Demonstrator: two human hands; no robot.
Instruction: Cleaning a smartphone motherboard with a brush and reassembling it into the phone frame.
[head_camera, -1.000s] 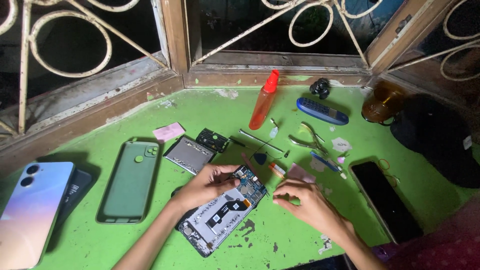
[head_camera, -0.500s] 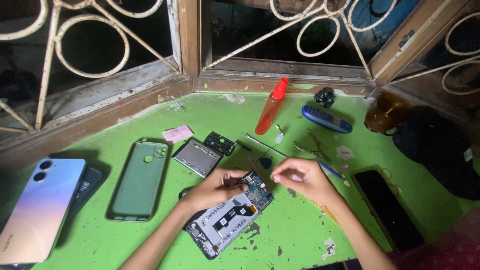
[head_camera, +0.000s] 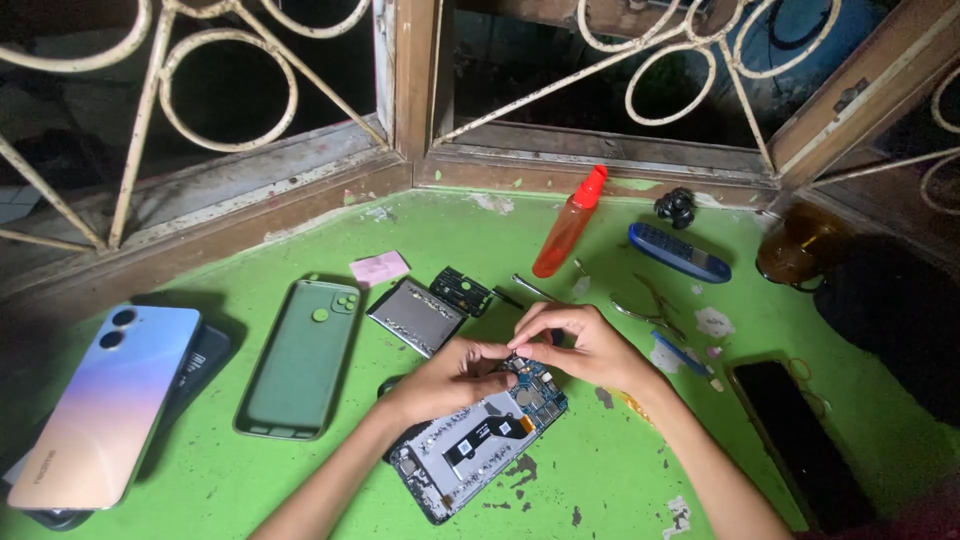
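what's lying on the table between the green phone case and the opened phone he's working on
In the head view, a grey flat battery lies between the green phone case and the opened phone, slightly toward the window; otherwise bare green tabletop.

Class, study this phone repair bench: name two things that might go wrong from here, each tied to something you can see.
1. Both hands, left hand and right hand, pinch at the opened phone; its exposed circuit board may get scratched.
2. The orange spray bottle lies nearby; leaking liquid might reach the loose battery.

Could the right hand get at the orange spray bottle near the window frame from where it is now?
Probably yes. The right hand works at the opened phone, and the green tabletop up to the orange spray bottle looks open; only a thin metal tool lies between.
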